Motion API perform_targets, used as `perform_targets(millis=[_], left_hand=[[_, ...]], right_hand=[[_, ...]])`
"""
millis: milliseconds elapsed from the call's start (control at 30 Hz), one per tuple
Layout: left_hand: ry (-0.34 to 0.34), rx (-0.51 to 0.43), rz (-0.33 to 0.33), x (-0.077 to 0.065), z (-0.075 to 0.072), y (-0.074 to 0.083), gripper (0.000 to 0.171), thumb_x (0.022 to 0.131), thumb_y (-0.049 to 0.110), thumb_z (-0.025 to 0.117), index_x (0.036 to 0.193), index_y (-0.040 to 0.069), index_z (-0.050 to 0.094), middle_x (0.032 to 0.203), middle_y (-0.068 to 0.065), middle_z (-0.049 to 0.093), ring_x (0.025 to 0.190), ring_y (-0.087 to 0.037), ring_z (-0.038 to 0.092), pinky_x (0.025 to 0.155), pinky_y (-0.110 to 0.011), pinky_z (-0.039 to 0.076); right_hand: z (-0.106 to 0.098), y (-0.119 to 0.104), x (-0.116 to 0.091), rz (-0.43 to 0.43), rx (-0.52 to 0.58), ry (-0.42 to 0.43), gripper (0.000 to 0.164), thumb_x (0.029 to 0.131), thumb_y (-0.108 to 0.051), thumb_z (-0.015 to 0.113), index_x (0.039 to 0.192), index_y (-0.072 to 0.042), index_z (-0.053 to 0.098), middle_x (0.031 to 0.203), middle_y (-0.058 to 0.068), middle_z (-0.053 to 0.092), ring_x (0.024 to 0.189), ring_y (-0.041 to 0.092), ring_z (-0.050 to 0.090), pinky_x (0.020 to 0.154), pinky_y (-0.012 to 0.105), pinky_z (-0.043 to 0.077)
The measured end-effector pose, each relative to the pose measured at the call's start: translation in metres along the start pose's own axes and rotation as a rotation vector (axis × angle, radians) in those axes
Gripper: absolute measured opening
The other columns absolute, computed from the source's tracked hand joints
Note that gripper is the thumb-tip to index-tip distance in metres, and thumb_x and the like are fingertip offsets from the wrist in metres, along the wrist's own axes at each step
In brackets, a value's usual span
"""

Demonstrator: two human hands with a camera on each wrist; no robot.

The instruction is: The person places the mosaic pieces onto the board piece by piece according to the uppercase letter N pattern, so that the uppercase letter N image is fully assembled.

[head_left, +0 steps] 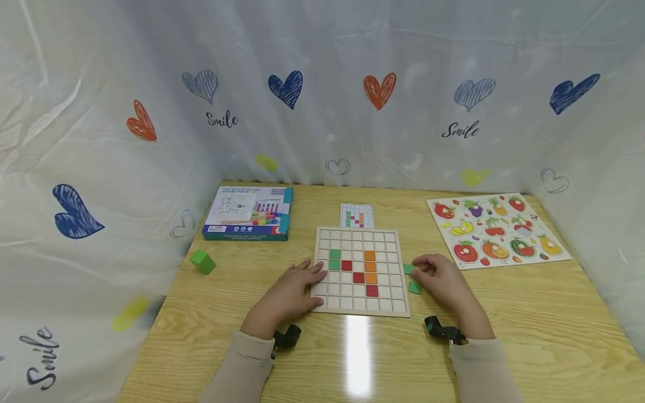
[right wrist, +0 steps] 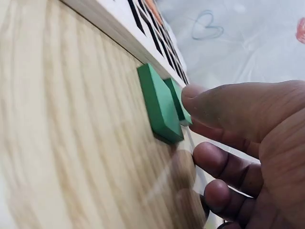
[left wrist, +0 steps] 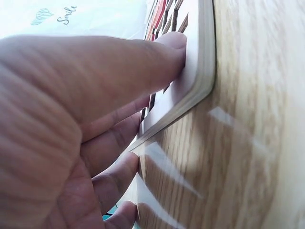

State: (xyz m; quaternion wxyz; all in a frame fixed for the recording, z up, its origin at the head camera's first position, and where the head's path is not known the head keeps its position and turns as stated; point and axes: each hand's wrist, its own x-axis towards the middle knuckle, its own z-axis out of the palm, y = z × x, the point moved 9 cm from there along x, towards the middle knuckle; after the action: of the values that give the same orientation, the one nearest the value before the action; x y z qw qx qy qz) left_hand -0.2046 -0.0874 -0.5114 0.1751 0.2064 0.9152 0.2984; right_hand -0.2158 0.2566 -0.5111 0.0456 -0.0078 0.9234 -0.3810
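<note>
A square wooden grid board [head_left: 360, 314] lies between the hands, with green tiles [head_left: 335, 254], red tiles [head_left: 358, 277] and orange tiles [head_left: 370, 266] set in some cells. My left hand [head_left: 291, 291] rests along the board's left edge, its thumb on the near corner. Just past the right edge, my right hand [head_left: 443, 280] pinches the end of a green square tile [head_left: 408, 269] between thumb and forefinger. A second green tile [head_left: 414, 287] lies nearer me on the table; in the right wrist view this green tile [right wrist: 159, 102] lies flat beside the board.
Behind the board lies a printed pattern card [head_left: 356, 215]. A boxed toy set [head_left: 247, 214] and a green block [head_left: 203, 261] are at left. A fruit puzzle board [head_left: 499, 229] sits at right. A printed curtain [head_left: 322, 140] borders the table.
</note>
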Motion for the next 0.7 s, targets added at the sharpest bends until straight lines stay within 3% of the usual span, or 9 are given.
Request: perform_targets(millis=[300,700], left_hand=[[-0.004,0.01,0.001,0.001,0.0,0.0,0.065,0.1,0.028,0.081,0.16,0.019,0.058,0.173,0.003,0.044,0.169,-0.03,0.024,0.139,-0.057,0.017],[0.017,-0.023,0.015,-0.002,-0.001,0.001,0.063,0.1,0.023,0.082,0.158,0.016,0.06,0.173,-0.001,0.045,0.169,-0.032,0.025,0.139,-0.057,0.017]], right_hand=[[0.002,-0.004,0.0,-0.002,-0.047,0.02,0.026,0.103,-0.019,0.076,0.125,-0.005,0.076,0.107,0.01,0.065,0.085,0.02,0.055,0.071,0.027,0.047],[-0.007,0.006,0.002,0.057,0.005,0.097,0.017,0.106,-0.016,0.072,0.118,-0.005,0.067,0.102,0.011,0.067,0.086,0.022,0.059,0.073,0.026,0.049]])
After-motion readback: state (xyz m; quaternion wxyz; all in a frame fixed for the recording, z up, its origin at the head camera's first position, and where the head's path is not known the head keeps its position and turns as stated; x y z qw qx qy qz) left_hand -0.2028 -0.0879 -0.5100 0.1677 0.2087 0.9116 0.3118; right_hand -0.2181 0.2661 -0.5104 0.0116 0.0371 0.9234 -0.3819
